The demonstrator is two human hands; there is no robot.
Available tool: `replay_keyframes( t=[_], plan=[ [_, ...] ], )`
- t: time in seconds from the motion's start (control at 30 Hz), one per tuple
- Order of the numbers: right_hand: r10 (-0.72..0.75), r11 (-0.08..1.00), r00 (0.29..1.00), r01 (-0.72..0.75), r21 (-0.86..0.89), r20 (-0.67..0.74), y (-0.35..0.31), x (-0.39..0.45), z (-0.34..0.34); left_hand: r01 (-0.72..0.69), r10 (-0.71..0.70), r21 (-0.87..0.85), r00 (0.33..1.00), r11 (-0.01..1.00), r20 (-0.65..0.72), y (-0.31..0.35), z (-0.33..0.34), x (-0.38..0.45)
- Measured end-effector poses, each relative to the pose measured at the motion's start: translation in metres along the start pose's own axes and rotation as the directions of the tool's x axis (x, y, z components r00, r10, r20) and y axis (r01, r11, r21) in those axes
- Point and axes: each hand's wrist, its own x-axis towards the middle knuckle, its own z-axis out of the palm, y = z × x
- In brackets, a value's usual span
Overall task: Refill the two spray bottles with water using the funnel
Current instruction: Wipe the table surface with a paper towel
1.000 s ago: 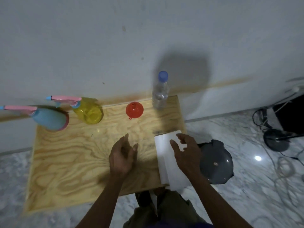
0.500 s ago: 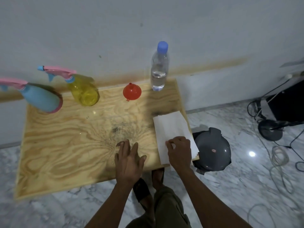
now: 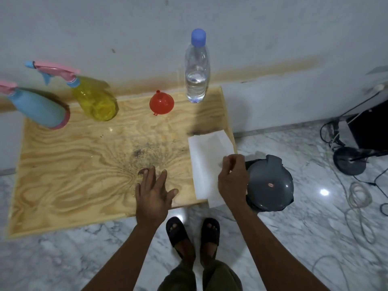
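The left hand [image 3: 153, 198] lies flat with its fingers spread on the near edge of the wooden surface [image 3: 69, 164], holding nothing. The right hand [image 3: 232, 181] is curled, its fingertips pinched on the right side of a white paper towel [image 3: 206, 156] that lies at the surface's right end, its near corner hanging past the edge. The two hands are apart, the right one at about 3 o'clock from the left. At 12 o'clock from the left hand, near the far edge, an orange funnel [image 3: 161, 102] sits with its wide mouth down and spout up. Just at 2 o'clock from the funnel, a clear water bottle [image 3: 197, 74] with a blue cap stands upright in the far right corner, partly filled. At 9 o'clock from the funnel is a yellow spray bottle [image 3: 94, 97] with a pink and blue trigger head, and farther toward 9 o'clock a blue spray bottle [image 3: 36, 108] with a pink base; both have their heads on. The surface stands against a pale wall [image 3: 273, 28]. At 3 o'clock from the right hand, a grey round lidded bin [image 3: 270, 183] sits on the marble floor [image 3: 304, 238], with black cables [image 3: 333, 131] and a coiled cord [image 3: 359, 196] beyond it. Two feet in dark sandals [image 3: 193, 234] stand on the floor at 6 o'clock.
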Motion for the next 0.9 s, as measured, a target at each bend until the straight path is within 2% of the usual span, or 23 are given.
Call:
replay_keyframes(
  t=[0.1, 0.2, 0.27, 0.37, 0.53, 0.67, 0.8, 0.9],
  plan=[
    [0.009, 1.000, 0.998, -0.010, 0.012, 0.061, -0.002, 0.006, -0.002, 0.011, -0.011, -0.026, 1.000, 1.000, 0.016, 0.000, -0.001, 0.000],
    [0.043, 0.997, 0.957, -0.022, -0.076, 0.286, 0.005, 0.007, -0.002, 0.028, -0.027, -0.030, 0.999, 0.999, 0.029, 0.002, -0.001, 0.001],
    [0.017, 0.979, 0.929, 0.060, -0.196, 0.370, 0.014, 0.007, -0.001, 0.028, -0.027, -0.031, 0.999, 0.999, 0.025, 0.003, -0.002, 0.002],
    [-0.061, 0.931, 0.929, 0.185, -0.314, 0.366, 0.023, 0.006, 0.001, 0.044, -0.042, -0.038, 0.998, 0.998, 0.036, 0.004, -0.003, 0.004],
    [-0.249, 0.895, 0.938, 0.318, -0.313, 0.243, 0.015, 0.000, -0.006, 0.045, -0.044, -0.016, 0.999, 0.999, 0.016, 0.001, 0.000, 0.005],
    [-0.058, 0.986, 0.966, 0.095, -0.137, 0.253, -0.001, 0.003, -0.011, 0.032, -0.032, -0.023, 0.999, 0.999, -0.002, -0.001, 0.004, 0.004],
    [0.012, 0.999, 0.962, -0.022, 0.031, 0.273, -0.013, 0.002, -0.010, 0.019, -0.019, -0.015, 1.000, 1.000, 0.003, 0.004, 0.006, 0.003],
    [0.074, 0.994, 0.936, -0.098, 0.052, 0.344, -0.020, 0.000, -0.002, 0.030, -0.030, -0.018, 0.999, 0.999, 0.031, 0.005, 0.005, 0.001]
  ],
)
